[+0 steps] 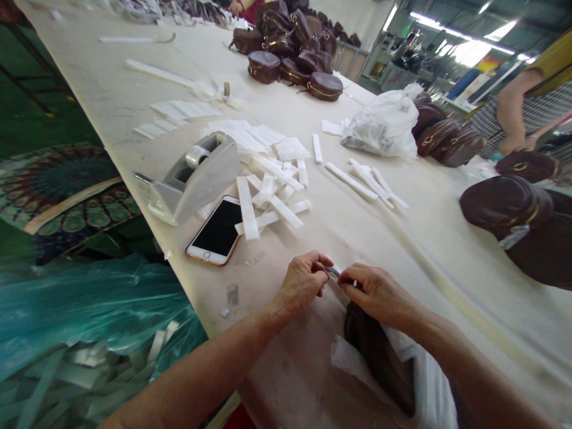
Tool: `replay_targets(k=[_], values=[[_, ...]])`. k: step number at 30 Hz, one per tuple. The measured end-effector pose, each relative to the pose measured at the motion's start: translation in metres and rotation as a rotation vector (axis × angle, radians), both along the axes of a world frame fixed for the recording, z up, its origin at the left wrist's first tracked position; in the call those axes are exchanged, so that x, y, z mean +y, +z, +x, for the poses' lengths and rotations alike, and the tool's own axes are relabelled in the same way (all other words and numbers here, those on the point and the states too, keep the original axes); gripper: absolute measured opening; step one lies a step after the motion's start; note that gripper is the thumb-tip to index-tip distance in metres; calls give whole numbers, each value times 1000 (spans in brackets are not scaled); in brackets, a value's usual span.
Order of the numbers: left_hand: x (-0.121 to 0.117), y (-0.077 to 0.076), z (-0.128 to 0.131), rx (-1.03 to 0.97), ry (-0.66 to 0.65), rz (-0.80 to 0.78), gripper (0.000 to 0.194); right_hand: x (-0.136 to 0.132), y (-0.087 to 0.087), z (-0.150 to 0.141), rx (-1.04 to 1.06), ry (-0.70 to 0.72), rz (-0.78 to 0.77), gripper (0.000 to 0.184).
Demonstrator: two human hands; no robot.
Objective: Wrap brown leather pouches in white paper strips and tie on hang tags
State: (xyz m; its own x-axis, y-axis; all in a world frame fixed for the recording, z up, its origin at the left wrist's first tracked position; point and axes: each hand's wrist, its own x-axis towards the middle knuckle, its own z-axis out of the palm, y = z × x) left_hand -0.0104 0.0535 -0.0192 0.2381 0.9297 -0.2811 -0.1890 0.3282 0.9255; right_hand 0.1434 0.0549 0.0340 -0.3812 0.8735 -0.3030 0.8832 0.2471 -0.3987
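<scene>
Above the table edge nearest me, my left hand (304, 279) pinches one end of a thin grey strip (332, 271). My right hand (378, 292) is closed on its other end; what the strip is made of cannot be made out. Beneath my right wrist lies a dark brown leather bag (379, 357), partly hidden by my forearm. White wrapping (433, 381) surrounds part of this bag. Left of my hands, a small clear packet with a printed label (232, 295) rests on the table.
A phone (217, 232) lies beside a tape dispenser (192, 176) and several white foam strips (268, 196). Brown round bags (295, 47) are heaped at the back. A white plastic bag (384, 122) stands near another person's hands (518, 143) at right. Teal plastic sheeting (111, 304) hangs left.
</scene>
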Motion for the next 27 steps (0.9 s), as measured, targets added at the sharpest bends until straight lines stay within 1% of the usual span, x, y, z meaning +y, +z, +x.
replay_targets(k=[4, 8, 11, 16, 20, 27], values=[[-2, -5, 3, 45, -100, 69, 24, -1, -1, 2, -25, 16, 1, 24], [-3, -10, 5, 128, -97, 129, 16, -2, -1, 3, -38, 16, 8, 24], [-3, -8, 5, 183, -91, 150, 13, -2, 0, 2, -38, 9, 8, 24], [-2, -4, 3, 237, -109, 156, 11, -2, 1, 1, -69, -17, -13, 24], [-3, -4, 3, 255, -113, 148, 9, -2, -1, 2, -74, -8, 13, 23], [-2, 1, 1, 189, -96, 84, 10, -3, -1, 2, -85, 2, 58, 23]])
